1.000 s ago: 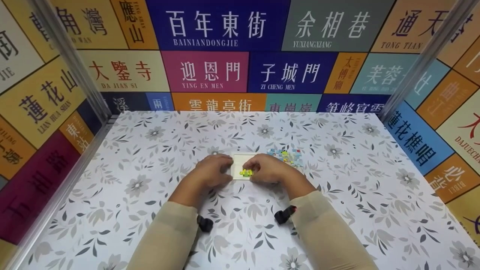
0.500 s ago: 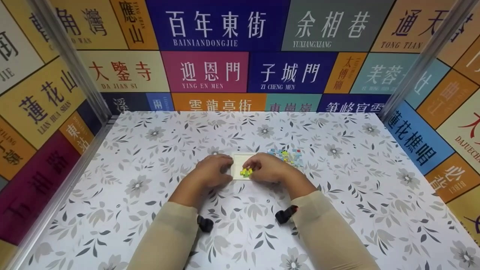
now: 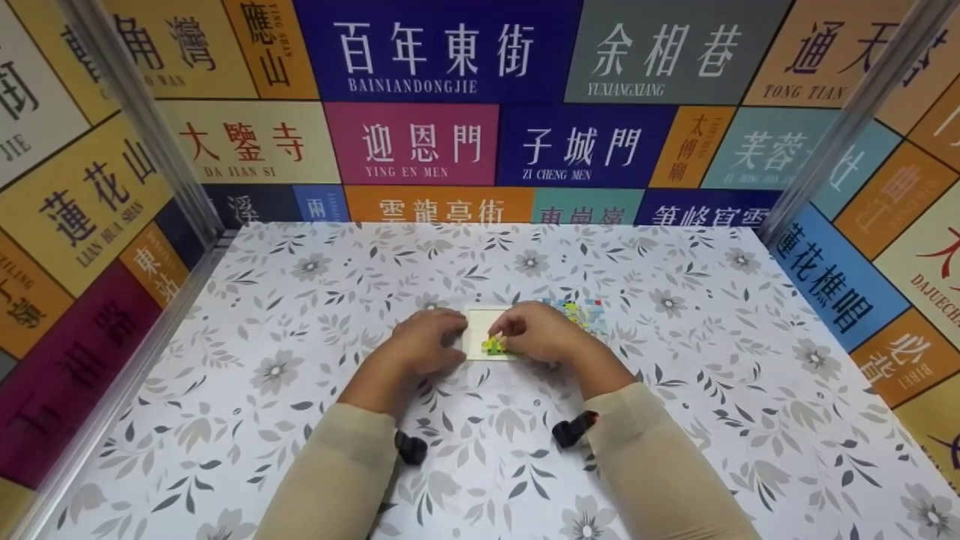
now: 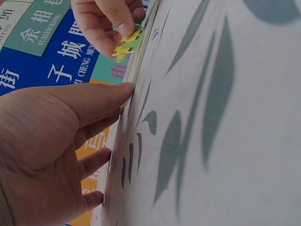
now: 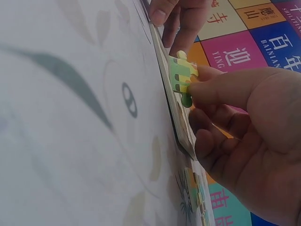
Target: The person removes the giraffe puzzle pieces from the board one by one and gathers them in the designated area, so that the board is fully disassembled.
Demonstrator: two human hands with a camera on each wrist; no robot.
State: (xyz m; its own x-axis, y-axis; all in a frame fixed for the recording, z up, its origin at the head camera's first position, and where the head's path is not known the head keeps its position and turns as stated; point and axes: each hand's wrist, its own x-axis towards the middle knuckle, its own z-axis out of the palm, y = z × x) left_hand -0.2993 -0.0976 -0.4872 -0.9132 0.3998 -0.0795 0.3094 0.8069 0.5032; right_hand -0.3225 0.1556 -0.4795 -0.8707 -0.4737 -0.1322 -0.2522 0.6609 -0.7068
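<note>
A shallow cream puzzle tray (image 3: 482,321) lies flat on the table in the head view. My left hand (image 3: 427,341) is at its left side, with the thumb and fingers (image 4: 110,96) touching the edge, fairly straight. Over the tray's near part, my right hand (image 3: 544,334) pinches a green and yellow jigsaw piece (image 5: 182,75) between thumb and forefinger. In the right wrist view the piece stands tilted up, its lower edge close over the tray. The right hand hides the tray's right part.
More jigsaw pieces (image 3: 591,311), mostly light blue with some yellow and a red spot, lie just right of the tray, partly behind my right hand. The floral tabletop (image 3: 480,465) is ringed by walls of colourful sign panels (image 3: 427,52).
My right hand shifts slightly to the right and tips the jigsaw piece, which now looks narrower and more slanted. The left hand stays at the tray's edge.
</note>
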